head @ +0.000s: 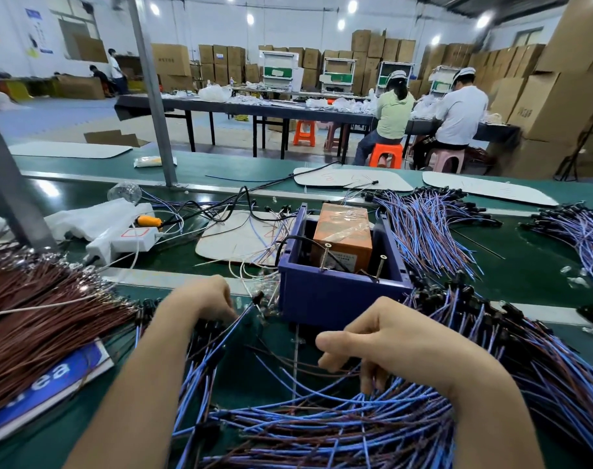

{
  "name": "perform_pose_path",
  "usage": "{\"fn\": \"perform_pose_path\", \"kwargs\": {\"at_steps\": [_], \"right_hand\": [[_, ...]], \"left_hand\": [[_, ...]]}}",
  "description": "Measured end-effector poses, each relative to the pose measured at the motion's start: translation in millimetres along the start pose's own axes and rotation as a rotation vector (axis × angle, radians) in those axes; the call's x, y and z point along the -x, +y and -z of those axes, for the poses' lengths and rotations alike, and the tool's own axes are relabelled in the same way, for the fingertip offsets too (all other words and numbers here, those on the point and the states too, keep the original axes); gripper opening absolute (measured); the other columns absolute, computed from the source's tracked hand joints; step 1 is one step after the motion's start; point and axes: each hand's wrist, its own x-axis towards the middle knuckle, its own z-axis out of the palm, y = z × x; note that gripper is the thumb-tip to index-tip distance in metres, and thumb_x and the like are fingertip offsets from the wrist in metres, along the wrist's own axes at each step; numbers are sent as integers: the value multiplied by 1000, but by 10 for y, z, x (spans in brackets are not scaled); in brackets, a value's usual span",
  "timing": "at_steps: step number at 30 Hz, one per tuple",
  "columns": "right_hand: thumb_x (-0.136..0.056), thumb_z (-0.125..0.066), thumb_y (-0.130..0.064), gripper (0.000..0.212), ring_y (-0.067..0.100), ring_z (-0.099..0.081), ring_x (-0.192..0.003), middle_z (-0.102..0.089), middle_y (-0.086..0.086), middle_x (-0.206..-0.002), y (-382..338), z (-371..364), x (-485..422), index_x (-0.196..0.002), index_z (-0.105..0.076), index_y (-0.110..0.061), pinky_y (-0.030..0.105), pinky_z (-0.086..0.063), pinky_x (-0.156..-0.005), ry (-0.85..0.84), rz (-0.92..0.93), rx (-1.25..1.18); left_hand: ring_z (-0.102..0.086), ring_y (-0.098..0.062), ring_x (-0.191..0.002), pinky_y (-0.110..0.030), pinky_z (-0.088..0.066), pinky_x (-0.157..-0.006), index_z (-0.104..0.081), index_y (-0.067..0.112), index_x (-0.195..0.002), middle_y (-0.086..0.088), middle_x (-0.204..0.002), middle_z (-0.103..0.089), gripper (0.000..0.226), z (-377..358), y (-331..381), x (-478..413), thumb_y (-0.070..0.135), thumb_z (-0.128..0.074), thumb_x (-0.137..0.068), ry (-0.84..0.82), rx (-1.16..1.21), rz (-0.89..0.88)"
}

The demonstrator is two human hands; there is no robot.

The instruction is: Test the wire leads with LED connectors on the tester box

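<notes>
Mid-batch, likely: left hand (200, 301) pinches a lead (244, 311), 9 o'clock of tester box (335, 292); right hand (389, 340) fingers curled, grip unclear; 6 o'clock pile (322, 431) remains.

Blue tester box (335, 292), blue-and-brown wire leads (322, 428)

**Wearer: bare hands, bare forearms**

Two arms in view, both coming in from the near edge. L forearm (136, 394) is uncovered right to the frame edge, and L hand (200, 299) is bare too. R forearm (488, 404) is the same, uncovered to the near edge, w/ R hand (393, 336) bare. Wide lens makes both forearms look broad nr the camera. Upper arms & torso are out of frame.
</notes>
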Motion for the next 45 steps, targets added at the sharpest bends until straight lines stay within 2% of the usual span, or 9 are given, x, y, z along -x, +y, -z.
{"fn": "perform_pose_path", "kwargs": {"at_steps": [9, 14, 20, 23, 28, 32, 38, 40, 45], "right_hand": [[-90, -60, -44, 30, 11, -62, -54, -75, -5, -83, 62, -30, -115, -91, -76, -19, 19, -49, -55, 53, -23, -3], [-96, -54, -35, 40, 15, -66, -58, -75, -5, -92, 26, -65, -123, -131, -43, -53, 22, -50, -54, 21, 87, -114], [-96, -54, -31, 50, 21, -71, -84, -70, -9, -104, -64, -100, -79, -122, -38, -72, 24, -55, -65, -1, 235, -113], [-98, -51, -19, 35, 15, -69, -72, -72, -10, -91, -61, -8, -50, -116, -58, -49, 21, -50, -53, 212, 278, -268], [-85, -69, -6, 23, 1, -64, -55, -72, -2, -73, 191, 260, 6, -84, -70, -29, 14, -48, -45, 958, 248, -462], [-90, -58, 4, 31, 11, -62, -63, -69, -3, -87, 512, 403, 23, -90, -65, -27, 19, -50, -61, 1307, 96, -189], [-94, -46, 7, 70, 28, -46, -104, -57, 7, -115, 672, 370, -75, -142, -41, -44, 50, -40, -96, 1075, -123, 32], [-96, -47, 1, 75, 28, -13, -144, -26, 13, -153, 605, 364, -93, -144, -27, -53, 53, -18, -113, 956, -259, 95], [-97, -54, -14, 73, 30, 24, -145, 27, 15, -157, 423, 318, -67, -146, -16, -54, 50, -2, -117, 810, -385, 184]], "left_hand": [[-51, 3, -51, -9, -37, -48, -77, 20, -85, 12, -56, -62, 17, 21, 208, 97, 28, -62, -88, -99, 46, -199], [-57, -4, -62, -17, -44, -67, -73, 9, -80, 2, -68, -65, 12, 250, 269, 392, 15, -66, -87, -187, 265, -414], [-67, -19, -79, -31, -52, -82, -65, 7, -89, -11, -84, -71, 11, 364, 573, 766, 9, -56, -94, -349, 470, -746], [-66, -19, -66, -25, -53, -69, -65, 6, -93, -8, -75, -68, 15, 278, 751, 788, 9, -51, -96, -306, 565, -752], [-57, -16, -60, -18, -47, -58, -70, 7, -104, -2, -70, -68, 21, 288, 709, 776, 12, -51, -96, -295, 601, -729], [-49, -22, -64, -26, -42, -60, -71, 8, -104, 0, -71, -69, 21, 325, 619, 744, 10, -51, -97, -232, 521, -664], [-46, -10, -53, -14, -40, -50, -73, 12, -92, -3, -71, -71, 14, 386, 509, 746, 12, -58, -93, -213, 511, -589], [-45, -12, -54, -13, -40, -50, -73, 13, -91, -1, -71, -72, 13, 383, 537, 752, 13, -60, -92, -211, 498, -596], [-45, -11, -53, -19, -40, -53, -72, 15, -90, 2, -73, -73, 13, 336, 622, 775, 15, -60, -93, -201, 445, -595]]}}
